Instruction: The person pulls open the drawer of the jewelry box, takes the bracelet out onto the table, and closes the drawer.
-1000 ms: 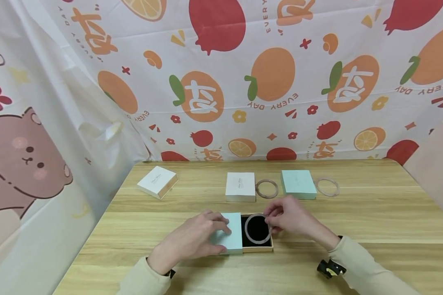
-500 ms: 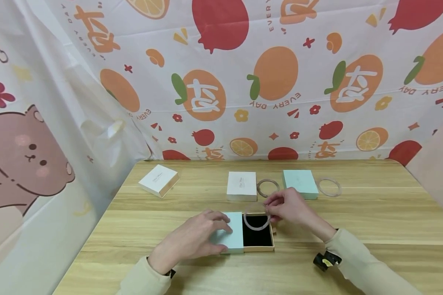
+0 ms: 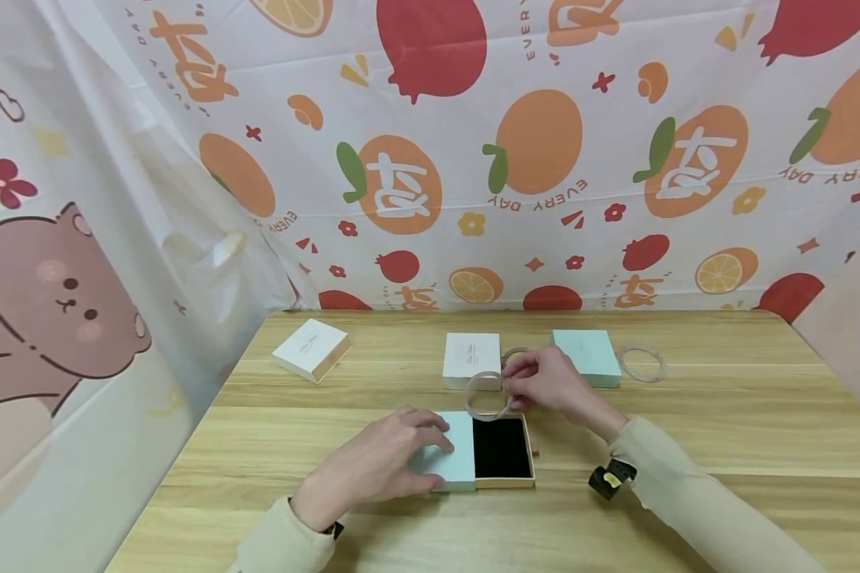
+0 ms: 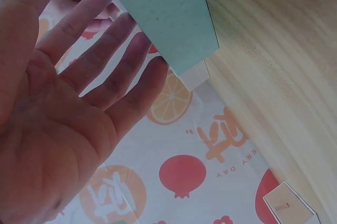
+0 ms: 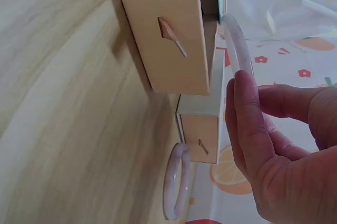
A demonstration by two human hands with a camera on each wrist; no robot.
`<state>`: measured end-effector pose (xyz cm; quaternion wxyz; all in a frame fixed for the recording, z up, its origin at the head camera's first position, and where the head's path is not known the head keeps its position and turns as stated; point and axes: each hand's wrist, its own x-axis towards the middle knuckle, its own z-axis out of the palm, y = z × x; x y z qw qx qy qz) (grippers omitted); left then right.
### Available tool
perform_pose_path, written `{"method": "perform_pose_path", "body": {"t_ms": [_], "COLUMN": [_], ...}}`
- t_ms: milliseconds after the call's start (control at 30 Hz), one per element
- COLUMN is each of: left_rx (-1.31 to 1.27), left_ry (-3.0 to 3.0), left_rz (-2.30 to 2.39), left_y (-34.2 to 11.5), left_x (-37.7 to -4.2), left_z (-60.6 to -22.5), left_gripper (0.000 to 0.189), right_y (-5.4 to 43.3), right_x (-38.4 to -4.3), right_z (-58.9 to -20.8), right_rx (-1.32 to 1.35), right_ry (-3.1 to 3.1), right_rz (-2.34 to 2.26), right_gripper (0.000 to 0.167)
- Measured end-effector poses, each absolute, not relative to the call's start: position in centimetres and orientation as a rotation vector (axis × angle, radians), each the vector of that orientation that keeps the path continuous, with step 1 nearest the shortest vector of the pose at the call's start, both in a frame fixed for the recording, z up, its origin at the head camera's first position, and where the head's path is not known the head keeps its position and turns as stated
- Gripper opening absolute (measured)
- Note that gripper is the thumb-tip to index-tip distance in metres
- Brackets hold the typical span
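A mint-green sliding box (image 3: pixel 461 446) lies on the table with its black-lined drawer (image 3: pixel 507 483) pulled out to the right; no bangle is in it. My left hand (image 3: pixel 376 461) rests on the sleeve. In the left wrist view its fingers are extended, tips against the mint box (image 4: pixel 163 19). My right hand (image 3: pixel 548 382) pinches a pale translucent bangle (image 3: pixel 489 418) by its right side, above the drawer's far edge. The right wrist view has the bangle (image 5: pixel 238 42) nearly edge-on between thumb and fingers, beside the drawer front with a brown pull tab (image 5: pixel 166 28).
Behind stand a white box (image 3: pixel 471 354) and another mint box (image 3: pixel 588 352); a tilted white box (image 3: pixel 311 348) lies far left. One bangle (image 3: pixel 642 380) lies right of the mint box. A second bangle (image 3: pixel 517 349) is partly hidden behind my right hand. Printed cloth (image 3: pixel 416 263) hangs behind the table.
My right hand has lifted the bangle out of the drawer and moved it away from me and slightly left. My left hand stays on the box.
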<state>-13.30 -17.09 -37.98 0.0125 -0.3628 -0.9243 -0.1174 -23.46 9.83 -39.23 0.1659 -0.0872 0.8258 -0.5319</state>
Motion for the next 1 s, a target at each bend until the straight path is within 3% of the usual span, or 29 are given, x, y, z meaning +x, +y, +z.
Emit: {"method": "perform_pose_path", "body": {"t_ms": [1000], "left_rx": [-1.107], "left_ry": [-2.919], "left_rz": [-0.402], "left_y": [-17.0], "left_x": [-13.5], "left_z": [-38.1], "left_gripper": [0.031], "right_y": [4.0], "right_x": [-26.6], "right_z": [-37.8], "right_rx": [-0.186], "right_ry": [2.330], "right_rz": [-1.531], "right_gripper": [0.020]}}
